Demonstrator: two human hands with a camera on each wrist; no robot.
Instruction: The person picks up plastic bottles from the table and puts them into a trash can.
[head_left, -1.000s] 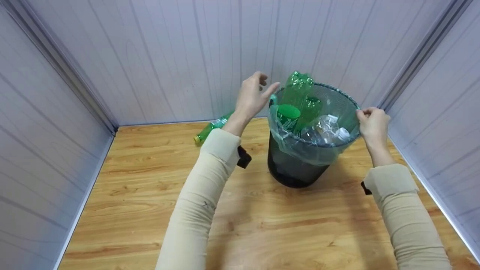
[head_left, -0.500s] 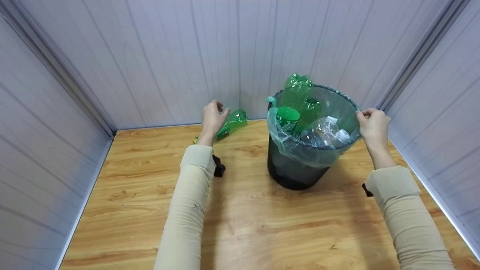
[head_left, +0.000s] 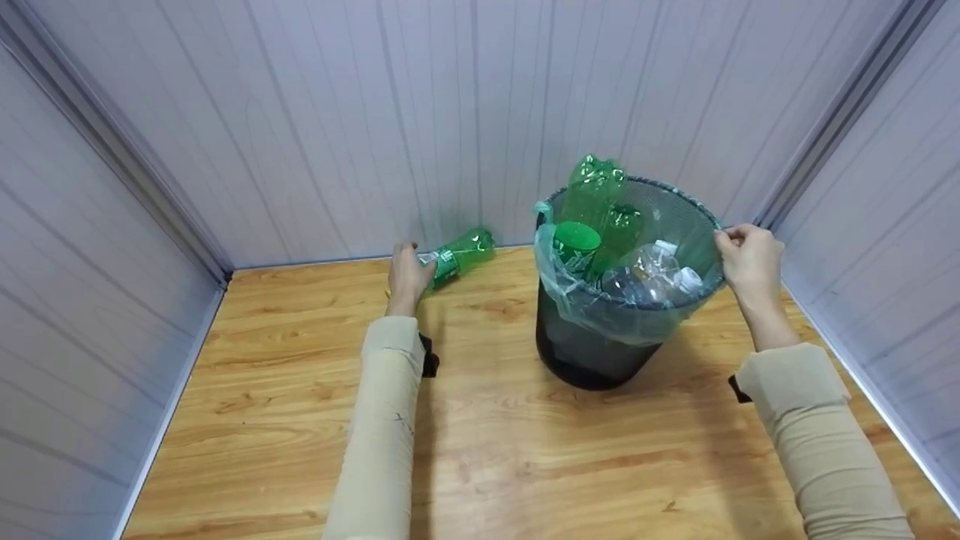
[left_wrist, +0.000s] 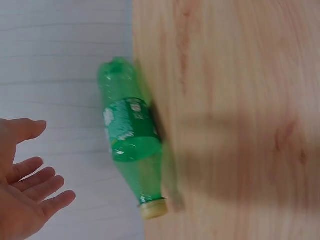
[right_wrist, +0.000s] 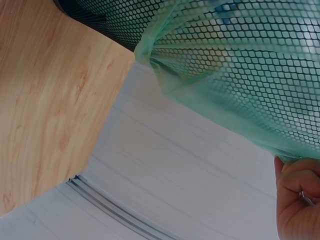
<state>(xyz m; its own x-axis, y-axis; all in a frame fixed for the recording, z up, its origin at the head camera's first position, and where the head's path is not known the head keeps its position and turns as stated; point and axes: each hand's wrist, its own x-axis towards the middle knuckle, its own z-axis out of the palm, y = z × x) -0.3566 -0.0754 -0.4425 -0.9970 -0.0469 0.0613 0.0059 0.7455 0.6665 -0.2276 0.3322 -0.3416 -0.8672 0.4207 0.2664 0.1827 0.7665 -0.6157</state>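
A green plastic bottle (head_left: 465, 253) with a yellow cap lies on its side along the foot of the back wall. My left hand (head_left: 409, 279) is over its cap end in the head view; in the left wrist view the fingers (left_wrist: 44, 190) are spread and apart from the bottle (left_wrist: 131, 127). At the right, my right hand (head_left: 752, 259) pinches the bag-covered rim of a black mesh trash can (head_left: 592, 360). The pale green bag (right_wrist: 210, 102) folds down over the can's outside. Green bottles (head_left: 592, 195) and clear bottles (head_left: 652, 271) with white caps are inside.
White panel walls (head_left: 330, 135) enclose the wooden floor (head_left: 480, 450) at the back and both sides. The can stands slightly tilted on the floor, right of the lying bottle. One green bottle sticks up above its rim.
My left hand has moved from beside the can's left rim, leftward and down to the lying bottle. The right hand has kept its grip on the rim.
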